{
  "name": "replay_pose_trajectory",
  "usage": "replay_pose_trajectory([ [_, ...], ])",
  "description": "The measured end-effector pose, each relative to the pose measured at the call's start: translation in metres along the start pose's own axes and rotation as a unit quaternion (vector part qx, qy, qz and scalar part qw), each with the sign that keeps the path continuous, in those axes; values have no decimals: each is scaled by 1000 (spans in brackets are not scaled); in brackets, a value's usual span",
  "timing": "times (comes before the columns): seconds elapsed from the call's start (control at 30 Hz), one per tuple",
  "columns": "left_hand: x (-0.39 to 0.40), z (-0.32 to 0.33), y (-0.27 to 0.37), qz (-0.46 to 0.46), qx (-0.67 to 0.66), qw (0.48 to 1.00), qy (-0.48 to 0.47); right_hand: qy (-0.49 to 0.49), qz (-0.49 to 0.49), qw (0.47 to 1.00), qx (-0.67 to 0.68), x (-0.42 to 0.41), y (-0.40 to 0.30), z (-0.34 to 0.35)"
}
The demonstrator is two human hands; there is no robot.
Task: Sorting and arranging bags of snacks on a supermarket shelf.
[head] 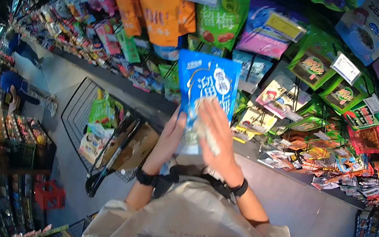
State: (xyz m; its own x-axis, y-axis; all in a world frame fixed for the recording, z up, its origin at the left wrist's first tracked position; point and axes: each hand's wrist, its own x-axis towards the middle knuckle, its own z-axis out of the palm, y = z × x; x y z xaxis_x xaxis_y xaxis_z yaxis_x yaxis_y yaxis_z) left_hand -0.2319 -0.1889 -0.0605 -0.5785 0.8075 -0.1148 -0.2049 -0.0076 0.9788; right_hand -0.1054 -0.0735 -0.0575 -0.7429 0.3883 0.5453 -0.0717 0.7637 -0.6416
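A blue snack pouch with printed writing stands upright in front of my chest. My left hand grips its lower left side. Flat against the pouch's front, my right hand presses a cream-coloured cloth, its fingers pointing up and left. The hand and cloth cover part of the printing and the lower middle of the pouch. Both wrists carry black bands.
A wire shopping cart with snack bags and a cardboard box stands at left. Hanging pouches, including orange bags and a green bag, fill the display ahead. A red crate is lower left; people stand farther left.
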Motion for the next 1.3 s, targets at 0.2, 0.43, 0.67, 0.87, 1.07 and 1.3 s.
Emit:
replay_pose_trajectory([
  [0.2,3,-11,-22,81,-11,996,-32,10,-38,999,-23,40,-25,18],
  [0.43,9,-43,-5,32,-226,973,32,-19,-70,995,-64,30,-24,54],
  [0.67,8,-61,10,67,-297,950,64,-8,-34,999,29,44,-3,75],
  [0.87,12,-73,14,101,-280,951,87,2,-41,999,4,46,-25,78],
  [1.07,6,-88,10,40,-237,964,116,-46,-22,999,1,48,-24,80],
  [1.3,-4,-93,-3,7,-67,997,-28,77,88,983,142,69,39,65],
])
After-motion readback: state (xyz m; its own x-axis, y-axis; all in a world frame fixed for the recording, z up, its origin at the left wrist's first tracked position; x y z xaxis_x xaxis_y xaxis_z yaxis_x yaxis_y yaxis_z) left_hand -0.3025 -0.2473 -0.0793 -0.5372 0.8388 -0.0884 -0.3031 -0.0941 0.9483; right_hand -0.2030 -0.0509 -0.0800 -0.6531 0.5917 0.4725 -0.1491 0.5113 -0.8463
